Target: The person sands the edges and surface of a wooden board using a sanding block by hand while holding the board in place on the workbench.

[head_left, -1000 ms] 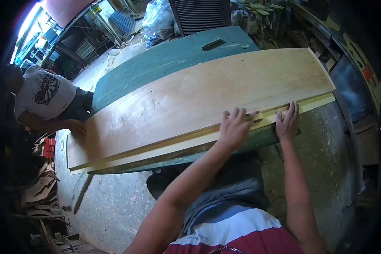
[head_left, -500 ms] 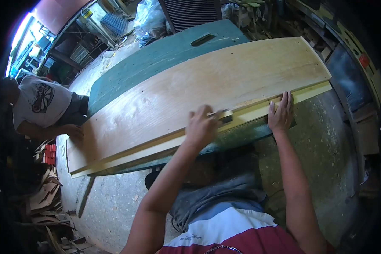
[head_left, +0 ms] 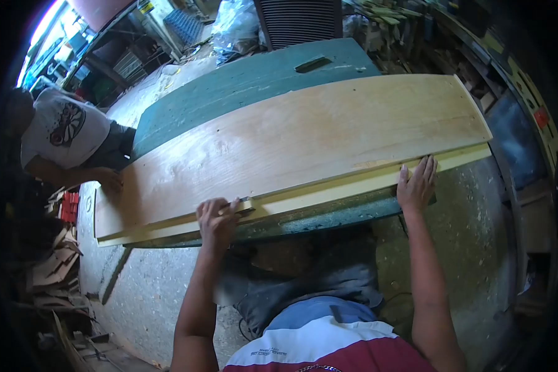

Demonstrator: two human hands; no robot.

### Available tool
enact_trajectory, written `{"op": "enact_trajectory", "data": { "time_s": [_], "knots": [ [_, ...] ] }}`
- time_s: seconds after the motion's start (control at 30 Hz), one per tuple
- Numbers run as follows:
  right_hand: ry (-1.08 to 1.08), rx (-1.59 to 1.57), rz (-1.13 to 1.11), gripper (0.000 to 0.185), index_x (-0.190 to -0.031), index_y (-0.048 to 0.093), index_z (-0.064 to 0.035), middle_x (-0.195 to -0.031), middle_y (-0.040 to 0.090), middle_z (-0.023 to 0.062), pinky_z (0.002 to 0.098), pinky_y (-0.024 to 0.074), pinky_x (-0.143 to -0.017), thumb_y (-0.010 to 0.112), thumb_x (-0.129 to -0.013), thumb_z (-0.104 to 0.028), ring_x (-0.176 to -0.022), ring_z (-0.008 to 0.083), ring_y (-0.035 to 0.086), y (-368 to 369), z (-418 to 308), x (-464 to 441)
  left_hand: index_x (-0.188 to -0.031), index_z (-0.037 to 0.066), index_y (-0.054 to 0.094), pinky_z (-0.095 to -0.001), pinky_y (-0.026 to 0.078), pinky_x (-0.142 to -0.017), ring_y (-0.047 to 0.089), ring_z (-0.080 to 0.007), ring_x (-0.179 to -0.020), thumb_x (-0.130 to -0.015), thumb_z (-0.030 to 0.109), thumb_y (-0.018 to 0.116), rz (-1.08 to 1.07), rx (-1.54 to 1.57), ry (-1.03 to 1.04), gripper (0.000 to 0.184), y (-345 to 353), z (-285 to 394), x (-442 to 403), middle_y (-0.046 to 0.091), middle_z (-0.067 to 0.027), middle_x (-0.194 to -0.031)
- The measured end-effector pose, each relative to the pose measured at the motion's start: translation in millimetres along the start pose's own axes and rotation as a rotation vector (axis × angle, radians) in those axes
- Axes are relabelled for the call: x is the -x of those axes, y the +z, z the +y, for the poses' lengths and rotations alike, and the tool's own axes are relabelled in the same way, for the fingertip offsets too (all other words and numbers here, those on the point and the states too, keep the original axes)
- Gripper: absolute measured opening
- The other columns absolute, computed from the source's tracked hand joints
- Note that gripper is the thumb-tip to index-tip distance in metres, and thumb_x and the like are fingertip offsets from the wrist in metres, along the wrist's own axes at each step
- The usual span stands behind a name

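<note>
A long pale wooden panel (head_left: 291, 136) lies over a green worktop, with a light yellow strip (head_left: 328, 191) running along its near edge. My left hand (head_left: 217, 223) is closed round a small dark tool (head_left: 244, 208) at this edge, left of the middle; its exact kind is too small to make out. Farther right, my right hand (head_left: 418, 183) lies with fingers stretched out on the yellow strip and the panel's edge, holding nothing.
At the panel's left end another person (head_left: 74, 133) rests a hand on it. The green worktop (head_left: 242, 87) shows beyond the panel, with a slot in it. Wood scraps (head_left: 56, 266) lie at left, and a plastic bag (head_left: 234, 28) and dark slatted chair back (head_left: 299, 23) stand behind.
My left hand has slid left along the panel's near edge with the tool. My right hand stays at about the same place on the edge. The view has shifted slightly.
</note>
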State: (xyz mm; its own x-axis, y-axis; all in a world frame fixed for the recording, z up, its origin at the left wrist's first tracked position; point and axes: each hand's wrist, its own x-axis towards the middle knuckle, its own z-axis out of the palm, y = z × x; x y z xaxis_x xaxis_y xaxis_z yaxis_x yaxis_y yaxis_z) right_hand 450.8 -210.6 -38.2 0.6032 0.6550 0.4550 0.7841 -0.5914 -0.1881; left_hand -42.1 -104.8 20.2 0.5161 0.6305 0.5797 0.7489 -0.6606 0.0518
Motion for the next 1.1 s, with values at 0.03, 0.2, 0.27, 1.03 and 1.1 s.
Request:
{"op": "enact_trajectory", "data": {
  "time_s": [0.03, 0.2, 0.27, 1.03, 1.1],
  "knots": [
    [-0.003, 0.004, 0.017, 0.078, -0.153, 0.04, 0.0121, -0.164, 0.036, 0.0285, 0.0523, 0.0304, -0.124, 0.054, -0.103, -0.047, -0.156, 0.0413, 0.028, 3, 2, -1, -0.101, 0.021, 0.084, -0.0439, 0.047, -0.08, 0.064, -0.0206, -0.086, -0.065, 0.028, 0.092, 0.022, -0.012, 0.063, 0.037, 6, 4, -5, 0.065, -0.0002, -0.091],
    [-0.023, 0.021, 0.035, 0.074, -0.152, 0.041, 0.0119, -0.163, 0.037, 0.0283, 0.0506, 0.0293, -0.126, 0.056, -0.103, -0.041, -0.156, 0.0411, 0.03, 12, 9, -3, -0.097, 0.026, 0.084, -0.0445, 0.05, -0.088, 0.066, -0.0228, -0.103, -0.073, 0.028, 0.079, 0.009, 0.413, 0.184, 0.025, 92, 155, -77, 0.069, -0.0004, -0.11],
    [-0.05, 0.012, 0.07, 0.072, -0.152, 0.041, 0.0117, -0.163, 0.038, 0.028, 0.0498, 0.0294, -0.126, 0.055, -0.103, -0.039, -0.155, 0.0408, 0.03, 23, 24, -4, -0.115, 0.022, 0.079, -0.047, 0.045, -0.097, 0.056, -0.025, -0.121, -0.08, 0.03, 0.07, -0.058, 0.369, 0.197, 0.037, 121, 216, -100, 0.062, -0.0037, -0.127],
    [-0.039, 0.231, -0.231, 0.064, -0.158, 0.04, 0.0002, -0.168, 0.033, 0.0234, 0.064, 0.0146, -0.127, 0.042, -0.109, -0.04, -0.159, 0.0386, 0.025, 6, -23, 9, -0.119, 0.029, 0.073, -0.0563, 0.044, -0.106, 0.063, -0.0268, -0.113, -0.076, 0.017, 0.077, 0.214, 0.119, -0.128, 0.045, 51, 78, 4, 0.065, -0.0051, -0.113],
    [-0.08, 0.188, -0.243, 0.064, -0.158, 0.04, 0.0018, -0.167, 0.034, 0.0253, 0.0633, 0.016, -0.127, 0.044, -0.109, -0.04, -0.158, 0.0398, 0.025, -8, -46, 32, -0.117, 0.026, 0.075, -0.0594, 0.037, -0.116, 0.059, -0.0266, -0.121, -0.079, 0.016, 0.072, 0.142, 0.198, -0.084, 0.04, 52, 114, -12, 0.062, -0.006, -0.123]
  ]
}}
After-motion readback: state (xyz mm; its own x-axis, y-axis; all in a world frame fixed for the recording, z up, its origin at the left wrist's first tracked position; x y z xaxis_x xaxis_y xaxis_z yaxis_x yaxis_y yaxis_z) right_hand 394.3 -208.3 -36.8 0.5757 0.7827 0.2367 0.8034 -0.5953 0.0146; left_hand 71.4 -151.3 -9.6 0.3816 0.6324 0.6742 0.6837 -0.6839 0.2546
